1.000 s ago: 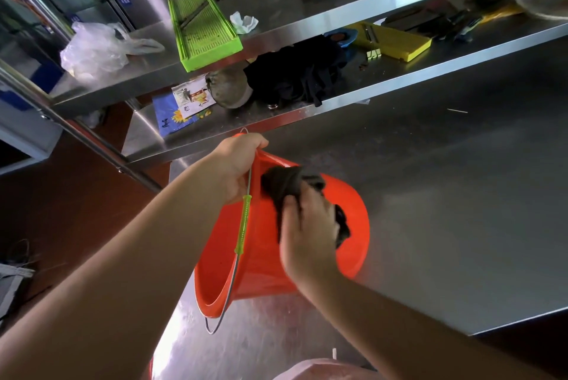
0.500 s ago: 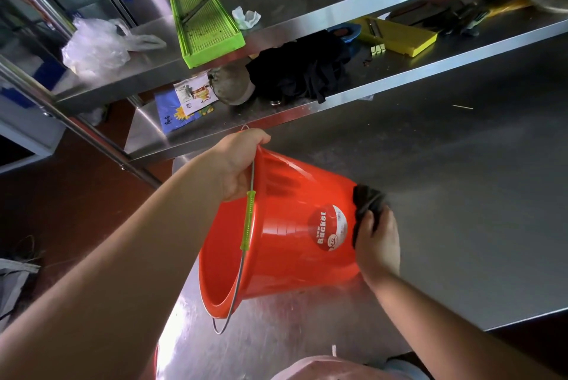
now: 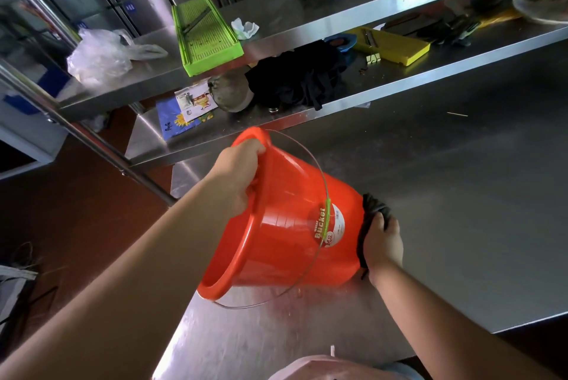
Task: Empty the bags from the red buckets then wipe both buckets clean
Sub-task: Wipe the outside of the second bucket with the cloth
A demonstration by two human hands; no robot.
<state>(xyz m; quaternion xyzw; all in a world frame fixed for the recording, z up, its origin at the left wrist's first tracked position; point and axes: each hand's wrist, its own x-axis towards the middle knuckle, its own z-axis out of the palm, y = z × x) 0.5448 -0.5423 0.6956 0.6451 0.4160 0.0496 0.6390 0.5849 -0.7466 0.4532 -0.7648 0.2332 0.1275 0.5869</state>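
A red bucket (image 3: 285, 226) lies tilted on its side on the steel table (image 3: 461, 195), mouth facing down-left, its round label and wire handle on top. My left hand (image 3: 238, 169) grips the upper rim. My right hand (image 3: 382, 240) presses a dark cloth (image 3: 370, 210) against the bucket's bottom at its right end. The inside of the bucket is mostly hidden. No second bucket is in view.
Two steel shelves run along the back: the upper one holds a clear plastic bag (image 3: 98, 55) and a green slicer tray (image 3: 204, 34), the lower one a black cloth heap (image 3: 295, 75), a yellow slicer (image 3: 390, 44) and paper packets (image 3: 184, 106). A pink bag (image 3: 322, 369) shows at the bottom edge.
My right hand moved the cloth from the bucket's side wall to its bottom. The bucket turned, so the label and wire handle now face up, and my left hand shifted along the rim.
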